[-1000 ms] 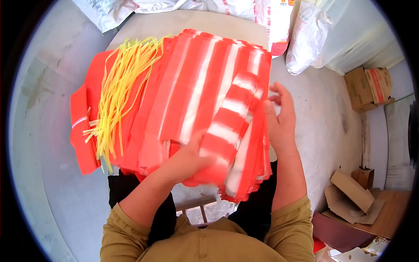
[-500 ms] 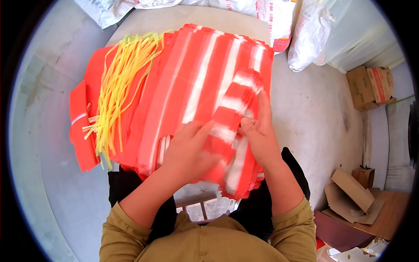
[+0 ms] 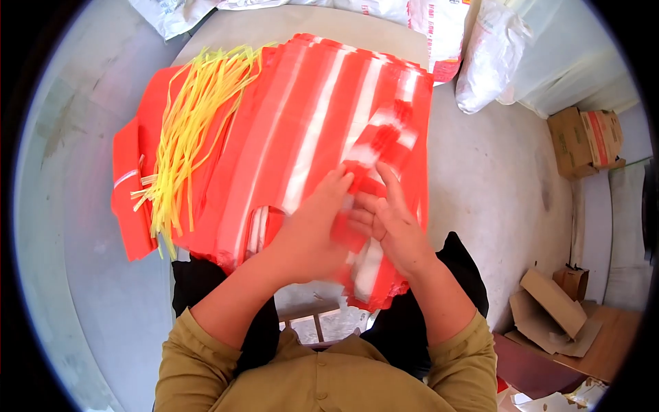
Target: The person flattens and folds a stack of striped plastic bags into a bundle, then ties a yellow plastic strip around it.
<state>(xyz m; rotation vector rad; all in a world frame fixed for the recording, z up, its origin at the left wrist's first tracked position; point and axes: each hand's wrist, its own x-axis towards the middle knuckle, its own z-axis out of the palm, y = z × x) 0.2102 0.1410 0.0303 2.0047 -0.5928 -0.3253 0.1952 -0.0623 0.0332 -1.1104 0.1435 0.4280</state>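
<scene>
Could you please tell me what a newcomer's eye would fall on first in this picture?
Probably the big stack of red-and-white striped sheets, filling the middle of the view. Next, the bright yellow strips, draped over red material at the picture's left. Then the left hand and right hand, close together at the folded striped bundle on the stack.
</scene>
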